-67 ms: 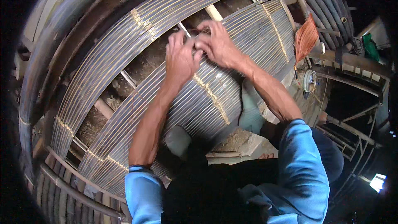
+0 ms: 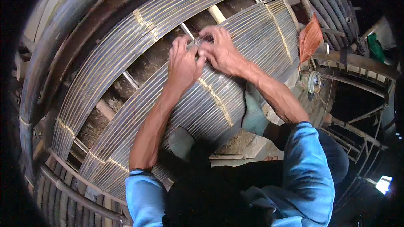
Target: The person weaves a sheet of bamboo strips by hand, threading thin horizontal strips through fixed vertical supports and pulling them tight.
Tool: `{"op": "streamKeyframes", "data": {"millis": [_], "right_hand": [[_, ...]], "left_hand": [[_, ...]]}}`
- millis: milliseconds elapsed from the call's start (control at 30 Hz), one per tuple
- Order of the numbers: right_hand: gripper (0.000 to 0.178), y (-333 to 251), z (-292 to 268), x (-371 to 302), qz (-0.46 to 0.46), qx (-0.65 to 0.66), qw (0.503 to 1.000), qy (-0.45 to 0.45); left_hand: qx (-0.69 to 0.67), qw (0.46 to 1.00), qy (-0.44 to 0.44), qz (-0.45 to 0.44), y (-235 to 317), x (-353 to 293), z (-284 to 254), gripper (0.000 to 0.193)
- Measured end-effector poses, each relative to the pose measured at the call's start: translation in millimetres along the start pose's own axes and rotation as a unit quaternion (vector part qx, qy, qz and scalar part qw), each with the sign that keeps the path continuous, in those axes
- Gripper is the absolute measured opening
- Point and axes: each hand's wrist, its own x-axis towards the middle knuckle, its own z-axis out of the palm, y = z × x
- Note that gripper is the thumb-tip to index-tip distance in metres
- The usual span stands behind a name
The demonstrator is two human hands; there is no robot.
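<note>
My left hand (image 2: 183, 64) is curled at the upper edge of a slatted panel (image 2: 261, 33) made of long, thin, shiny strips. My right hand (image 2: 223, 52) meets it there, the thumbs and fingertips almost touching. Both hands look closed in a pinch; whatever they hold is too small or hidden. Just beyond the fingertips, a thin light crossbar (image 2: 187, 31) spans the gap to a second slatted panel (image 2: 113, 50). A pale woven binding (image 2: 216, 98) crosses the nearer panel below my hands.
A fan of reddish-brown strands (image 2: 310, 41) stands at the right, above a round metal reel (image 2: 314, 82). Thick dark poles (image 2: 31, 88) curve along the left. More pipes (image 2: 332, 6) are stacked at the upper right. My feet (image 2: 255, 120) rest by the panel's lower edge.
The fingers of my right hand have dropped slightly and bent toward the left hand. My left hand has moved only a little, still at the same spot on the panel edge.
</note>
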Motion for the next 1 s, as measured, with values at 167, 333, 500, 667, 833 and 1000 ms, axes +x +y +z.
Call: {"op": "streamKeyframes", "data": {"millis": [167, 333, 500, 667, 833, 1000], "right_hand": [[0.020, -52.9, -14.8, -47.7, -0.041, 0.042, 0.995, -0.075], [0.032, -84.2, -24.0, -74.0, -0.089, 0.147, 0.979, -0.112], [0.035, -109.3, -31.0, -67.4, -0.099, 0.192, 0.968, -0.130], [0.035, -119.1, -29.8, -61.5, -0.103, 0.205, 0.961, -0.157], [0.039, -131.7, -42.5, -56.3, -0.065, 0.228, 0.964, -0.120], [0.037, -157.5, -64.0, -64.9, 0.018, 0.239, 0.968, -0.075]], "left_hand": [[-0.158, 0.981, -0.108, 0.002, 27.4, -67.9, -74.7, 0.019], [-0.253, 0.936, -0.184, -0.160, 76.6, -107.4, -175.8, 0.027], [-0.007, 0.894, -0.343, -0.289, 131.3, -131.7, -275.6, 0.012], [-0.316, 0.947, 0.028, -0.042, 138.6, -176.5, -268.7, 0.028], [-0.709, 0.699, -0.011, 0.094, 119.7, -166.1, -303.2, 0.017], [-0.549, 0.825, 0.031, 0.128, 111.4, -194.1, -351.4, 0.033]]}}
